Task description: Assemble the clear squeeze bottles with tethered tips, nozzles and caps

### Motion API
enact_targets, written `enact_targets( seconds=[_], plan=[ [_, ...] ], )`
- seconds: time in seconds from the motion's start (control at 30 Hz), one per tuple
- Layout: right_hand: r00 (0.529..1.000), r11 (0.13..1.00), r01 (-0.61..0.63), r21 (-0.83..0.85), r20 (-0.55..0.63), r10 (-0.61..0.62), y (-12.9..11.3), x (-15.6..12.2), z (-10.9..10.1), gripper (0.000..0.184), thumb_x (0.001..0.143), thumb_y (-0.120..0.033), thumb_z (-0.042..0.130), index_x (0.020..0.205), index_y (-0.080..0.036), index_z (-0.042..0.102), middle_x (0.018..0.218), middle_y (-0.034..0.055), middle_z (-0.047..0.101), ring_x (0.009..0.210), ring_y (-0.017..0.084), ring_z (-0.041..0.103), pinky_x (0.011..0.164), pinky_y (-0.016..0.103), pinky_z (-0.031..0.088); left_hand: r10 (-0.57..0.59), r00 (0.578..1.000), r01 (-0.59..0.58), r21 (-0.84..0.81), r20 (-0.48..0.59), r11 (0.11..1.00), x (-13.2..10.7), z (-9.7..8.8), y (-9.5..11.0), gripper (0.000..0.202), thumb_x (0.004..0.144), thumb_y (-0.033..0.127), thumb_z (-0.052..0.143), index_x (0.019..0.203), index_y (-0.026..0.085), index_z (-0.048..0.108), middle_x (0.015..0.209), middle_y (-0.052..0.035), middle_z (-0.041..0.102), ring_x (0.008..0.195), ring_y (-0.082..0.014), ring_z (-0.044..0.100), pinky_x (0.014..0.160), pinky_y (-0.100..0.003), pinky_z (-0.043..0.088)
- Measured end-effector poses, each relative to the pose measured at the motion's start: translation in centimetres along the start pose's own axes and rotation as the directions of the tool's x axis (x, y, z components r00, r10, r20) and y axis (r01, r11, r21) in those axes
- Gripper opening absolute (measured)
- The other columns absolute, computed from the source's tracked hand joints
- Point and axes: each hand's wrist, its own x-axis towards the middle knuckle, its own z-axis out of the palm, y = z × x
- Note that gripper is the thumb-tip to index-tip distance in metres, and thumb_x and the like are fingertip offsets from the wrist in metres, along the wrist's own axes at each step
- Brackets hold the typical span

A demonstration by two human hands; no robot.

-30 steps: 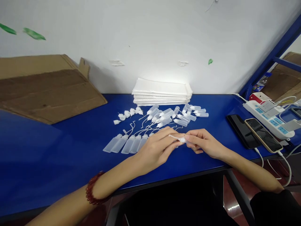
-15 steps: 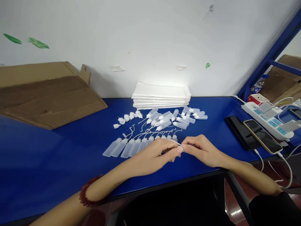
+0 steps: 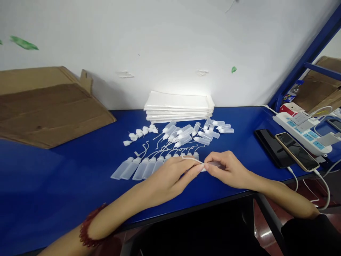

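Observation:
My right hand is closed around a translucent plastic squeeze bottle, mostly hidden by the fingers. At its neck, my left hand pinches the white cap, from which a thin bent white tube runs back over the left fingers. Both hands meet fingertip to fingertip just above the table's front part. Behind my left hand lies a row of similar flat bottles with bent tubes pointing away from me. Farther back are loose small needle-tip bottles and several white caps.
A stack of white packets lies against the wall on the blue table. Folded cardboard leans at left. To the right are two phones on charging cables and a power strip.
The camera view has shifted slightly. Between my hands, more of the bottle's body and its tube now shows; both hands stay together, still pinching.

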Motion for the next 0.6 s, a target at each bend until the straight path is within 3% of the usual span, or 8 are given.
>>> enact_targets(
  seconds=[0.07, 0.13, 0.2, 0.3, 0.4, 0.5, 0.6],
  plan=[
    [0.998, 0.997, 0.064, -0.032, 0.007, -0.064, -0.2, -0.2, 0.0, 0.022, 0.091, -0.033, 0.053, 0.079, -0.016, 0.061, 0.056, -0.0063, 0.043, 0.049, 0.007, 0.033, 0.048, 0.021, 0.027, -0.075, 0.995, 0.080, -0.086, 0.065, 0.993, 0.1, -0.2, 0.4, 0.037, 0.103, 0.025, 0.036, 0.075, 0.018, 0.059, 0.068, 0.0028, 0.064, 0.062, -0.0106, 0.061, 0.061, -0.023, 0.047],
    [0.997, 0.997, 0.071, -0.033, 0.019, -0.070, -0.3, -0.2, -0.1, 0.024, 0.092, -0.035, 0.052, 0.079, -0.017, 0.060, 0.055, -0.0064, 0.042, 0.048, 0.007, 0.034, 0.047, 0.021, 0.027, -0.023, 0.999, 0.025, -0.048, 0.046, 0.999, 0.1, 0.0, 0.4, 0.036, 0.103, 0.022, 0.035, 0.075, 0.018, 0.056, 0.068, 0.0022, 0.062, 0.061, -0.0107, 0.059, 0.060, -0.023, 0.046],
    [0.999, 0.999, 0.037, -0.013, 0.022, -0.037, -0.2, -0.3, -0.2, 0.026, 0.093, -0.039, 0.052, 0.080, -0.018, 0.058, 0.055, -0.0066, 0.041, 0.049, 0.008, 0.033, 0.048, 0.022, 0.027, 0.160, 0.986, -0.151, 0.140, -0.057, 0.979, 0.0, 0.6, 0.2, 0.029, 0.102, 0.018, 0.037, 0.080, 0.018, 0.055, 0.068, 0.0007, 0.060, 0.060, -0.0121, 0.056, 0.057, -0.025, 0.045],
    [1.000, 1.000, -0.012, 0.013, 0.015, 0.012, -0.1, -0.2, -0.4, 0.024, 0.091, -0.041, 0.055, 0.082, -0.019, 0.053, 0.055, -0.0081, 0.038, 0.048, 0.008, 0.030, 0.047, 0.021, 0.024, 0.468, 0.876, -0.350, 0.521, -0.112, 0.779, 0.0, 1.4, -0.3, 0.019, 0.098, 0.010, 0.045, 0.082, 0.017, 0.053, 0.064, 0.0002, 0.055, 0.055, -0.0142, 0.048, 0.054, -0.028, 0.042],
    [0.999, 0.999, -0.038, 0.001, 0.001, 0.038, -0.2, -0.1, -0.5, 0.022, 0.090, -0.039, 0.058, 0.083, -0.020, 0.050, 0.054, -0.0092, 0.037, 0.047, 0.007, 0.028, 0.045, 0.021, 0.022, 0.560, 0.826, -0.389, 0.657, -0.062, 0.646, 0.2, 1.5, -0.5, 0.016, 0.093, 0.003, 0.048, 0.085, 0.016, 0.052, 0.066, -0.0013, 0.057, 0.056, -0.0155, 0.050, 0.056, -0.030, 0.043],
    [1.000, 1.000, -0.026, 0.001, -0.011, 0.026, -0.3, -0.2, -0.5, 0.022, 0.091, -0.040, 0.057, 0.083, -0.020, 0.051, 0.055, -0.0091, 0.037, 0.047, 0.007, 0.029, 0.044, 0.020, 0.023, 0.496, 0.861, -0.350, 0.576, -0.111, 0.739, 0.2, 1.3, -0.5, 0.011, 0.095, 0.005, 0.048, 0.092, 0.015, 0.052, 0.074, -0.0043, 0.063, 0.065, -0.0171, 0.059, 0.060, -0.030, 0.048],
    [0.999, 0.999, 0.039, -0.008, -0.016, -0.039, -0.5, -0.3, -0.6, 0.023, 0.093, -0.042, 0.056, 0.088, -0.020, 0.054, 0.062, -0.0064, 0.044, 0.050, 0.008, 0.036, 0.046, 0.020, 0.028, 0.236, 0.955, -0.181, 0.281, -0.177, 0.942, 0.0, 0.7, -0.1, 0.011, 0.099, 0.017, 0.045, 0.093, 0.016, 0.054, 0.079, -0.0037, 0.066, 0.068, -0.0147, 0.063, 0.060, -0.026, 0.050]
  ],
)
